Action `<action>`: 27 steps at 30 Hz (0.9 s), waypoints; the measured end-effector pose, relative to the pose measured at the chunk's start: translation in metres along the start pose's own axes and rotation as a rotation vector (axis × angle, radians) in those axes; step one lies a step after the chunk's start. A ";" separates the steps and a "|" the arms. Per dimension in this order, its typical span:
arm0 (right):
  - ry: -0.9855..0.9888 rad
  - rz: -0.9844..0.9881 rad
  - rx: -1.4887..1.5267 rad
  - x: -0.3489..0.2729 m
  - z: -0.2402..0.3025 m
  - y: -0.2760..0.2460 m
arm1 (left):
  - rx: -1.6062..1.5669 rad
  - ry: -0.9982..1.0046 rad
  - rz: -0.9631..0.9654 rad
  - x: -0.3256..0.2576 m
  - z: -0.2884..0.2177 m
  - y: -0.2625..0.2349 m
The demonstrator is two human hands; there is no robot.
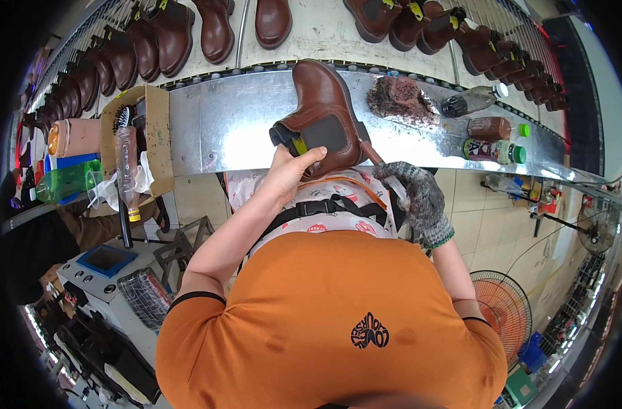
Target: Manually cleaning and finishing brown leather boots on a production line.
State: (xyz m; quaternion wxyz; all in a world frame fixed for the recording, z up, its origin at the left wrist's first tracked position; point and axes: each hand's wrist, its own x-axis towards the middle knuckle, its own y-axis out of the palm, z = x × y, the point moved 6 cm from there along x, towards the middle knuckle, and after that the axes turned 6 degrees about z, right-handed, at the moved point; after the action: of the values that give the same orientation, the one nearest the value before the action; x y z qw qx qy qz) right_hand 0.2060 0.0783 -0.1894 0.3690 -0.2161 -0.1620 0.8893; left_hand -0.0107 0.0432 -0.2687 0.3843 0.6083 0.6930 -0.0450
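Left hand: bare [299, 170], pinching the brown boot [318, 102] near its shaft opening, thumb on the dark elastic panel.
Right hand: in a grey knit glove [420, 198], curled round a slim brown tool [372, 153] whose end is at the boot's heel; contact is hard to confirm.
Boot: above the near edge of the metal desk [219, 123], toe pointing far, sole facing right.
Brown-stained pad: on the desk [400, 97], right of the boot.
Right bottles: one with dark contents and a white cap [469, 101]; nearer, one with brown contents and a green cap [488, 128]; nearest, a labelled one [488, 150], its contents mostly covered.
Carton: on the left [161, 129], holding a black-bristled brush [123, 117] and a clear bottle [126, 160] with little visible inside.
Far side: rows of brown boots [168, 37], cut off by the upper edge.
Hidden: the left fingers behind the boot; the tool's grip inside the glove; the carton's deeper contents, too dark to identify.
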 end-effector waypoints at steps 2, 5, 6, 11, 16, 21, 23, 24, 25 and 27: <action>0.005 -0.050 0.015 -0.011 -0.010 -0.001 | -0.063 -0.005 0.023 0.002 -0.002 0.007; -0.074 -0.099 0.102 -0.020 -0.002 -0.004 | -0.088 -0.038 0.011 -0.003 -0.012 0.018; -0.090 -0.116 0.030 -0.021 0.002 -0.005 | -0.102 -0.058 0.004 -0.005 -0.014 0.020; -0.071 -0.183 -0.073 -0.024 0.016 -0.007 | -0.148 -0.093 0.008 0.000 -0.017 0.026; -0.090 -0.234 -0.071 -0.028 0.018 -0.007 | -0.260 -0.088 0.016 0.003 -0.020 0.028; -0.165 -0.271 -0.073 -0.031 0.015 -0.007 | -0.317 -0.080 0.024 0.004 -0.025 0.030; -0.190 -0.269 -0.040 -0.030 0.016 -0.007 | -0.330 -0.075 0.019 0.005 -0.027 0.030; -0.190 -0.269 -0.040 -0.030 0.016 -0.007 | -0.346 -0.080 0.017 0.005 -0.027 0.030; -0.156 -0.266 0.010 -0.031 0.012 -0.007 | -0.363 -0.085 0.015 0.005 -0.027 0.029; -0.122 -0.263 0.061 -0.032 0.009 -0.007 | -0.373 -0.085 0.018 0.006 -0.029 0.029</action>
State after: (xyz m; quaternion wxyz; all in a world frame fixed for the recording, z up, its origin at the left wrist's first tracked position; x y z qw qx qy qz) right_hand 0.2255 0.0590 -0.1699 0.4782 -0.1274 -0.1840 0.8493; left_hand 0.0011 0.0706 -0.2402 0.5196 0.5302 0.6671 0.0621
